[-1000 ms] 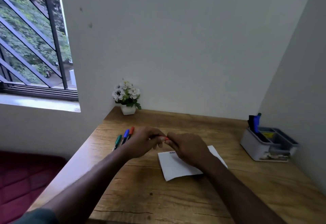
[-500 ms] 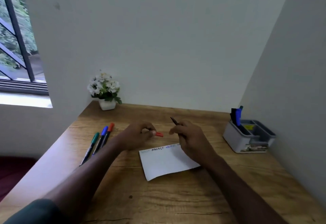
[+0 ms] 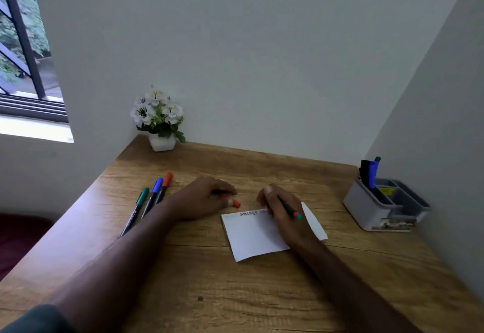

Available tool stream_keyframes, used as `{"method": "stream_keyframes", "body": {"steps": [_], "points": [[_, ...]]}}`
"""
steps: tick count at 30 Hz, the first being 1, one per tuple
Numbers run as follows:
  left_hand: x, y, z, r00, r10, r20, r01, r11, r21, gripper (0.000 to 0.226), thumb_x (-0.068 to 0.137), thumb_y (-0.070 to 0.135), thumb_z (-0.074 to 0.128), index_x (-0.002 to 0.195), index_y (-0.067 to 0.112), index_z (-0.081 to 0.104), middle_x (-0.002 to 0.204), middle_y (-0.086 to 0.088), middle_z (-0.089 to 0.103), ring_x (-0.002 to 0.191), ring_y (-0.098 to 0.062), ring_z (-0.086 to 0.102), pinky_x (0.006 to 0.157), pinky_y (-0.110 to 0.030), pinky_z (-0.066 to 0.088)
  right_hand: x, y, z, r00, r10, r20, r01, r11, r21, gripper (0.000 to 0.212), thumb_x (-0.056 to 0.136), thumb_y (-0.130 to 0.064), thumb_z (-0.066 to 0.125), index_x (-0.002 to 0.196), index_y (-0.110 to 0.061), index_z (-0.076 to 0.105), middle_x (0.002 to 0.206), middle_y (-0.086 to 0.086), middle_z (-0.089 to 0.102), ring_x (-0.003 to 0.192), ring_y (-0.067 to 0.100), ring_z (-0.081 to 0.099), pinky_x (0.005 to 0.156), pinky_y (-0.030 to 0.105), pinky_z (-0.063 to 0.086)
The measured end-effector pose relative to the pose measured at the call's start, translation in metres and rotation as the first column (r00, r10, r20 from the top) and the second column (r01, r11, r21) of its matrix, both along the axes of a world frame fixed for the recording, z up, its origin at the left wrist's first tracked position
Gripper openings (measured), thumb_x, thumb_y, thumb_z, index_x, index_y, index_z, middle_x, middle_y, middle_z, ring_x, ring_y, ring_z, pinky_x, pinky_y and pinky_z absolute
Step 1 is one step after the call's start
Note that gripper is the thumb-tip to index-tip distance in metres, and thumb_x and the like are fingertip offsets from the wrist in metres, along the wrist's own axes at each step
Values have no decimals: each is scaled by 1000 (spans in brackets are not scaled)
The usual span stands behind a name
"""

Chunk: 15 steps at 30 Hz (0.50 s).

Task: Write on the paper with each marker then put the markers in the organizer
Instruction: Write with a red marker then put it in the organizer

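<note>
A white paper [image 3: 255, 235] lies on the wooden desk [image 3: 199, 280] with letters written along its top edge. My right hand [image 3: 281, 212] rests on the paper's top edge, gripping an uncapped black marker [image 3: 289, 208] whose rear end points right; the tip is hidden under the fingers. My left hand [image 3: 203, 199] lies on the desk to the left of the paper, holding the red cap [image 3: 234, 203]. Green [image 3: 138, 203], blue [image 3: 153, 196] and red [image 3: 163, 188] markers lie side by side at the left. A grey organizer [image 3: 366, 209] at the right holds several markers [image 3: 369, 172].
A small white pot of flowers [image 3: 159, 123] stands in the back left corner. Walls close the desk at the back and right. A barred window [image 3: 18, 52] is at the far left, and the desk's left edge drops off.
My hands pulled apart, the cap coming off in the left. The right hand turned the marker and lowered it onto the paper's top edge. The camera panned right.
</note>
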<state>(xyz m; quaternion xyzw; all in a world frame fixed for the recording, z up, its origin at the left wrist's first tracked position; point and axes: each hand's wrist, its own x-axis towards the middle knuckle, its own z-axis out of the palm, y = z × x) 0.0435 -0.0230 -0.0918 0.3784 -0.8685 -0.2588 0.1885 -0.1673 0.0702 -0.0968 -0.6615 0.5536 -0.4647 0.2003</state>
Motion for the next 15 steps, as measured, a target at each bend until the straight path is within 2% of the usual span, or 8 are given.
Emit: {"method": "stream_keyframes", "body": {"steps": [2, 4, 6, 9, 11, 15], "points": [[0, -1, -1, 999, -8, 35, 6, 999, 50, 50, 86, 44, 67, 133, 31, 55, 141, 10, 52, 128, -6, 45, 102, -23, 34, -2, -3, 2, 999, -38, 5, 38, 998, 52, 34, 103, -36, 41, 89, -24, 68, 85, -12, 68, 86, 1, 62, 73, 12, 47], [0, -2, -1, 997, -11, 82, 5, 998, 66, 57, 83, 47, 70, 136, 33, 52, 145, 11, 48, 132, -9, 41, 103, -25, 32, -1, -3, 3, 998, -64, 5, 63, 991, 115, 22, 104, -34, 43, 97, -34, 64, 83, -12, 66, 85, -7, 60, 72, 9, 46], [-1, -3, -1, 996, -4, 91, -3, 997, 75, 59, 82, 45, 71, 137, 33, 51, 146, 10, 46, 133, -10, 40, 102, -25, 30, 1, -3, 5, 997, -81, -20, 82, 990, 118, 12, 101, -30, 47, 102, -35, 59, 84, -13, 65, 84, -7, 60, 71, 11, 45], [-1, -2, -1, 998, 4, 58, -10, 995, 98, 60, 81, 42, 73, 136, 31, 52, 146, 10, 46, 132, -8, 40, 100, -23, 27, 11, -4, 8, 993, -58, -107, 61, 998, 31, 11, 90, -18, 61, 89, -28, 65, 81, -15, 66, 85, -1, 62, 68, 15, 51], [0, -2, -2, 999, 16, 33, -20, 993, 115, 61, 79, 42, 75, 135, 31, 53, 145, 11, 47, 131, -7, 40, 102, -24, 29, 24, -5, 7, 994, -4, -106, 8, 999, 42, 15, 83, -12, 70, 78, -25, 67, 75, -17, 65, 81, 1, 62, 66, 16, 52], [0, -2, -3, 999, 25, 19, -27, 993, 112, 59, 80, 42, 73, 134, 31, 54, 143, 11, 50, 131, -8, 43, 111, -33, 35, 42, -11, -2, 992, 15, -125, -5, 997, 78, 27, 80, -13, 75, 64, -32, 63, 68, -17, 62, 72, 3, 60, 63, 13, 47]]}}
